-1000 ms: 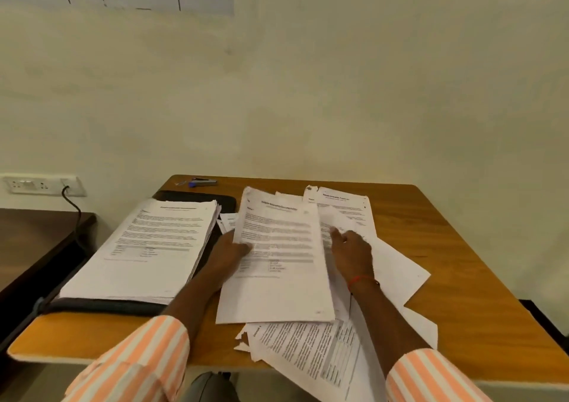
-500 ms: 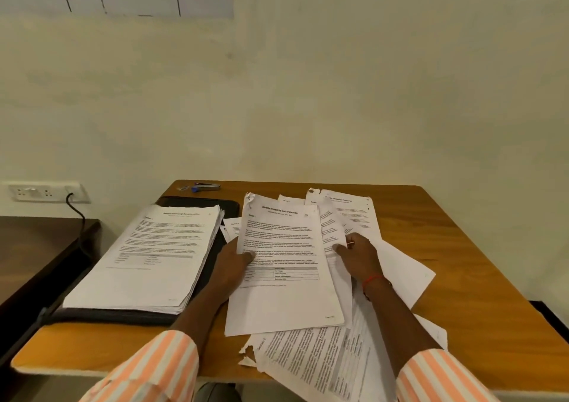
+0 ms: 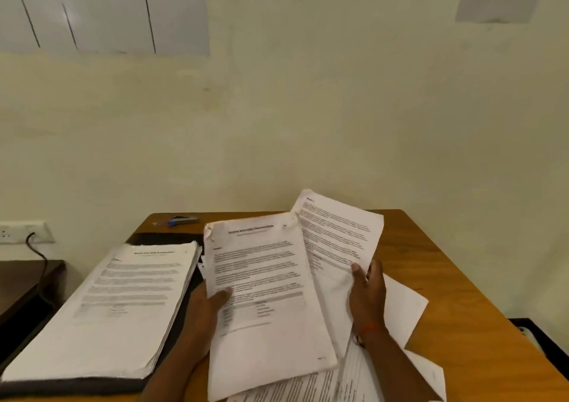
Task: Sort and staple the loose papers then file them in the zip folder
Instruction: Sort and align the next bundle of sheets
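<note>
The left hand grips the front sheet at its left edge, thumb curled over the printed face and the other fingers hidden behind it. The right hand pinches the back sheet near its right edge, thumb on the face and fingers curled behind. Both sheets are raised off the table over its middle.

The front sheet's long axis runs from the near edge toward the far edge, with the heading at the far end and the text facing the person. I cannot tell whether it is one page or several. The back sheet fans out to the right, its top end toward the far edge and rising above it against the wall. Its lower left part is covered by the front sheet. The print on both is too blurred to read.

Loose papers lie spread under the hands and reach the near edge, where the frame cuts them off. A thick stack lies along the left edge, long axis near to far, heading at the far end. It rests on a black folder, of which only the rim shows. A stapler lies by the far left corner, well apart from the hands, too small to show detail.
</note>
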The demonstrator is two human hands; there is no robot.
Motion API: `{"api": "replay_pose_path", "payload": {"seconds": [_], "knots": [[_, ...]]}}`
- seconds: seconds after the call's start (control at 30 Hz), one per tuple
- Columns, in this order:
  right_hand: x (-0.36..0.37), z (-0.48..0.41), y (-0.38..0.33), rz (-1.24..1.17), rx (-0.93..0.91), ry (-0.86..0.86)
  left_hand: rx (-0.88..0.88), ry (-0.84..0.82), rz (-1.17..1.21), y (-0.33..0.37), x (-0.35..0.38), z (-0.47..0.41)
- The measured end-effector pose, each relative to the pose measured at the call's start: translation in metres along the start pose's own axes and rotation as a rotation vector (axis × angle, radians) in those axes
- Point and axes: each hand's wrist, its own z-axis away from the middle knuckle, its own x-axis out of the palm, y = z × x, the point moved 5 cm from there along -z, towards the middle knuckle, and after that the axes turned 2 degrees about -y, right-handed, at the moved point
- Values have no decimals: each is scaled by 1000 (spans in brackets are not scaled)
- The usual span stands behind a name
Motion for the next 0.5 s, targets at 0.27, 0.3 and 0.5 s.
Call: {"api": "replay_pose_path", "payload": {"seconds": [0.27, 0.3, 0.5], "knots": [[-1, -2, 9, -40, 37, -25, -3, -29, 43, -1, 2, 4], [-1, -3, 10, -50, 38, -28, -4, -29, 44, 0, 2, 4], [22, 3, 3, -92, 74, -249, -21, -55, 43, 3, 6, 7]]}}
